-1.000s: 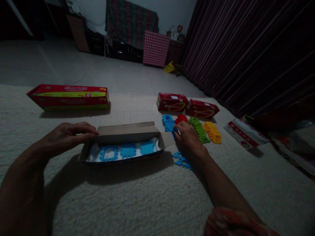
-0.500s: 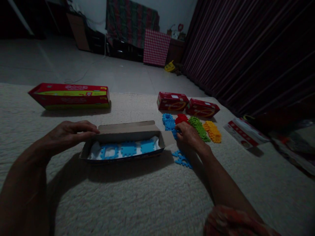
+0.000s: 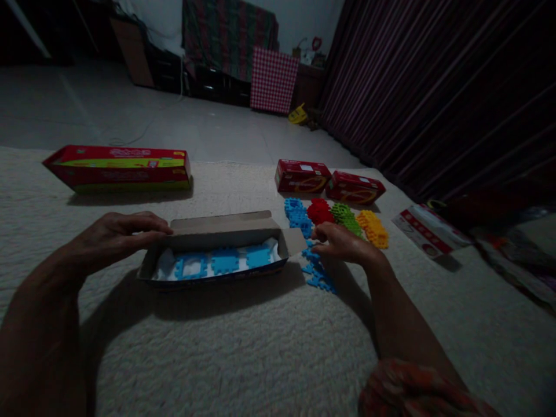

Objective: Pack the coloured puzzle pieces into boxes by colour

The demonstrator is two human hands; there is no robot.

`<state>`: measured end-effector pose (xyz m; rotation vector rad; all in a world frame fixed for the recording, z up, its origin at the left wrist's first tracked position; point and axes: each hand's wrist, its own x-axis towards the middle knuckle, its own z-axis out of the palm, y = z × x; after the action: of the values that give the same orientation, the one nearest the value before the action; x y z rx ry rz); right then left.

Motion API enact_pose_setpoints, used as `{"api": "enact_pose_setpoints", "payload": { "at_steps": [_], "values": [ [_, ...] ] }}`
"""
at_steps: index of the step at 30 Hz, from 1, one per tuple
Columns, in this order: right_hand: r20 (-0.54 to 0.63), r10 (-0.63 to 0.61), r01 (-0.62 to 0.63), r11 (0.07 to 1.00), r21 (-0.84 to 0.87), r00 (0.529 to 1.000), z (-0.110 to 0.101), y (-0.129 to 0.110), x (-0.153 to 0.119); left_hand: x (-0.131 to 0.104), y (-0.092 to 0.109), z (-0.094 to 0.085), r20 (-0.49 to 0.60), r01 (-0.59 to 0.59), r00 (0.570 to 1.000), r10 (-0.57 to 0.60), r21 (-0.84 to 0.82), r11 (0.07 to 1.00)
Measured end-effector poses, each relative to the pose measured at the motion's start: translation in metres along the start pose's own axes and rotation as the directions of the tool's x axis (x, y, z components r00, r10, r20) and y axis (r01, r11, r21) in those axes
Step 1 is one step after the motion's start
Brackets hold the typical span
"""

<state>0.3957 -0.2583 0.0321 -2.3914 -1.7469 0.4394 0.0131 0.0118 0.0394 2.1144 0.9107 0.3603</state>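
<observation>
A long open carton lies before me, lined with white paper. Three blue interlocking tiles sit in a row inside it. My left hand pinches the carton at its back left corner, beside the raised lid flap. Right of the carton, my right hand has thumb and fingers closed around a blue tile, which the hand partly hides. More blue tiles lie just below that hand. Beyond it are stacked blue pieces, red pieces, green pieces and yellow pieces.
A long red and yellow box stands at the back left of the pale quilted mat. Two small red boxes are behind the coloured pieces. A white and red box lies at the right, near the dark curtain.
My right hand has moved slightly down and toward me from the blue stack, with a blue tile now showing under its thumb. My left hand stays on the carton's corner.
</observation>
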Motion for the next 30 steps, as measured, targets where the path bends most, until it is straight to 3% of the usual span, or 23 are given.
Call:
{"api": "enact_pose_setpoints", "payload": {
  "at_steps": [6, 10, 20, 23, 25, 28, 30],
  "values": [
    [0.042, 0.138, -0.129, 0.979, -0.158, 0.990, 0.007, -0.022, -0.004, -0.001, 0.004, 0.000, -0.006, 0.015, 1.000, -0.015, -0.008, 1.000],
    [0.061, 0.154, -0.140, 0.970, -0.197, 0.986, 0.013, -0.028, -0.003, -0.001, 0.001, 0.001, -0.008, -0.016, 1.000, 0.016, -0.020, 1.000],
    [0.041, 0.096, -0.088, 0.983, -0.164, 0.995, 0.015, -0.008, 0.004, -0.003, 0.003, 0.004, -0.021, -0.065, 0.998, 0.064, -0.078, 0.995],
    [-0.109, 0.026, -0.044, 0.985, -0.170, 0.994, -0.003, 0.001, -0.001, -0.004, 0.003, 0.004, -0.012, -0.063, 0.998, 0.062, -0.076, 0.995],
    [-0.267, -0.064, 0.018, 0.985, -0.172, 0.961, -0.019, -0.004, -0.006, -0.005, 0.001, 0.005, -0.015, -0.056, 0.998, 0.055, -0.101, 0.993],
    [-0.425, -0.241, 0.196, 0.969, -0.148, 0.872, -0.036, -0.037, -0.009, -0.005, -0.003, 0.005, -0.020, -0.087, 0.996, 0.085, -0.171, 0.982],
    [-0.411, -0.333, 0.313, 0.943, -0.116, 0.849, -0.036, -0.073, -0.005, -0.005, -0.007, 0.005, -0.018, -0.110, 0.994, 0.108, -0.206, 0.972]
  ]
}}
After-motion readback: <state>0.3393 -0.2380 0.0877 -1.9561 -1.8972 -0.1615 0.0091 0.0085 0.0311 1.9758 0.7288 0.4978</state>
